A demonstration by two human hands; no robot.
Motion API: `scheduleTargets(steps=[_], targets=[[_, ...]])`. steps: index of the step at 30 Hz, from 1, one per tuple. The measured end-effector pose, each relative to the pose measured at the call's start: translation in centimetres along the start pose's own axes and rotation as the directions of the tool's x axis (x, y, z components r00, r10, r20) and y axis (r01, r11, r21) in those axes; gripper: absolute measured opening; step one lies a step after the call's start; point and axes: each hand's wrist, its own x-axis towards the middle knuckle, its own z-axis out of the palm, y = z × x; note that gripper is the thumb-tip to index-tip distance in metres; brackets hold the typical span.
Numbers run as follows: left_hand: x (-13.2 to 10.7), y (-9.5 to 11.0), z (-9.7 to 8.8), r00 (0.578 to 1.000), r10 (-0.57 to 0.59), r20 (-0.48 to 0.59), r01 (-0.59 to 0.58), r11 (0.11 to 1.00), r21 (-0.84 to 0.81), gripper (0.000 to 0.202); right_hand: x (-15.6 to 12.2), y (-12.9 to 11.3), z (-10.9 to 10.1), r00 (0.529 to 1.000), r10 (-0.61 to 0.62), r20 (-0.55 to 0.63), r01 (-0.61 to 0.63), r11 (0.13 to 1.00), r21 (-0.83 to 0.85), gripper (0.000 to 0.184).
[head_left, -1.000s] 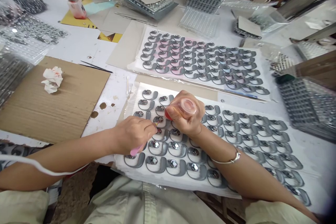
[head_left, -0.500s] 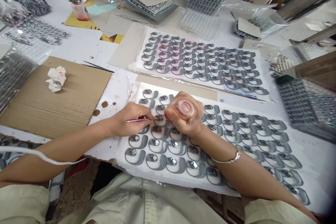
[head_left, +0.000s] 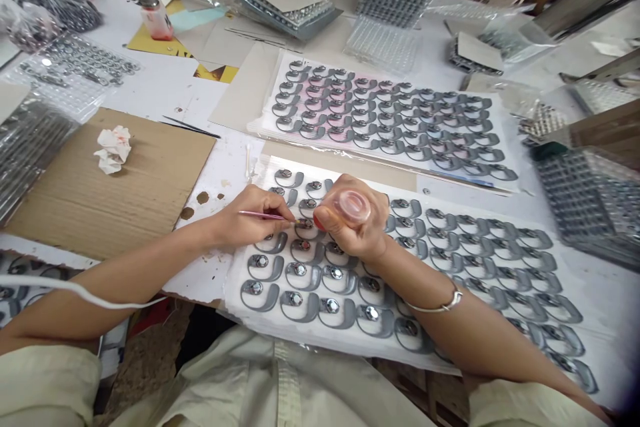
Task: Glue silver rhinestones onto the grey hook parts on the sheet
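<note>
My left hand (head_left: 247,217) pinches a thin pink-handled brush (head_left: 263,215), its tip over the top of a ring in the near sheet of rings. Whether the tip touches that ring I cannot tell. Close beside it, my right hand (head_left: 363,237) is wrapped round a small clear bottle (head_left: 354,205) holding reddish liquid, tilted with its base toward me. Its mouth end is mostly hidden by my fingers. The near sheet of rings (head_left: 293,299) lies under both hands; several rings carry pale stones, and one ring top (head_left: 303,245) looks red.
Behind lies a second sheet of rings (head_left: 385,107). To the left are brown cardboard (head_left: 65,187) with crumpled tissue (head_left: 114,149), a cotton swab (head_left: 248,160), and a lidded jar with red liquid (head_left: 156,17). Stacked trays (head_left: 575,197) stand at right. A white cable (head_left: 75,288) crosses my left forearm.
The rear end of the brush has swung upward, and my left hand has shifted slightly up. My right hand keeps its hold on the bottle. The whole view has drifted a little.
</note>
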Motion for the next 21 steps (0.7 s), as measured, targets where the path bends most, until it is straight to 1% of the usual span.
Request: scheduleTargets(steps=[5,8,13,21], targets=[[0.12,0.07,-0.07,0.995,-0.099,0.002,0.098,0.994,-0.053,0.009,0.08,-0.14,0.06,0.999,0.038,0.006,-0.038,0.998,0.044,0.013],[0.15,0.06,-0.05,0.992,-0.130,-0.002,0.129,0.988,-0.083,0.010,0.09,-0.18,0.09,0.999,0.045,0.006,-0.046,0.997,0.062,0.012],[0.15,-0.07,0.01,0.990,-0.138,-0.001,0.137,0.985,-0.108,0.011,-0.02,-0.19,0.18,0.999,0.050,0.014,-0.051,0.998,0.040,0.012],[0.15,-0.06,-0.03,0.993,-0.120,-0.005,0.119,0.987,-0.108,0.009,-0.19,-0.07,0.33,0.999,0.040,0.004,-0.040,0.998,0.043,0.010]])
